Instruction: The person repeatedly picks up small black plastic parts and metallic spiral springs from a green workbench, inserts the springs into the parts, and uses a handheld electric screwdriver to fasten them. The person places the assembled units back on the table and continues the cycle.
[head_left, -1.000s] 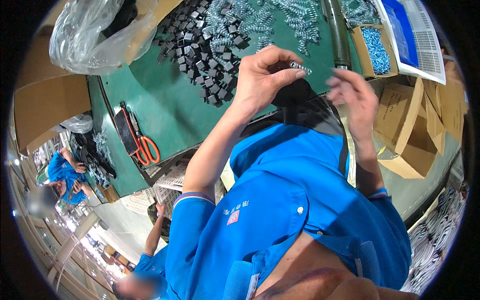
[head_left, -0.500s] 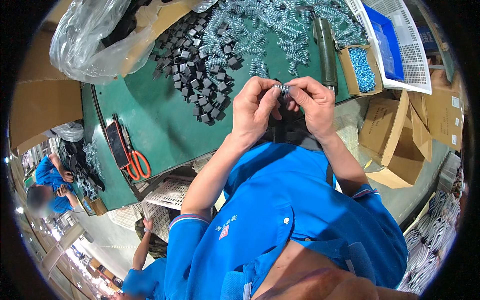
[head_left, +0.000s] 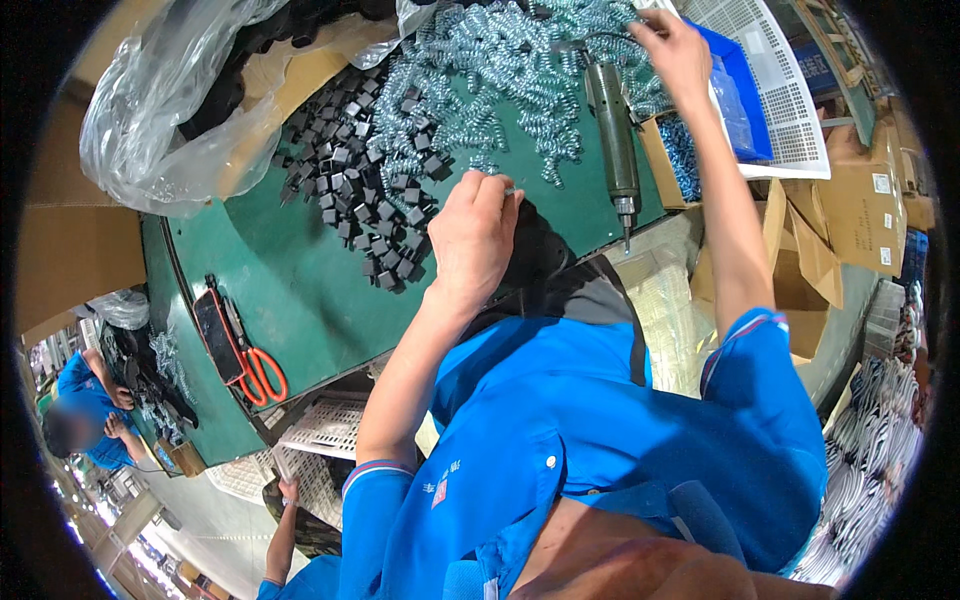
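My left hand is closed in a pinch over the near part of the green table. A small silvery end of a coil spring shows at its fingertips; the fingers hide the rest. Far to the right, my right hand reaches out above the edge of the heaped metal springs, beside the blue bin. Its thumb and forefinger are apart, with nothing visible between them. Below that hand, a dark green electric screwdriver points its bit toward the table's near edge.
Black square caps are piled left of the springs. Orange-handled scissors and a dark phone lie at left. A carton of small bluish screws stands right of the screwdriver. Clear plastic wrapping covers the far left. A co-worker sits beyond.
Both hands were together at the spring. My right hand has let go and moved far and right; my left hand has shifted left with the spring. The whole view has shifted slightly.
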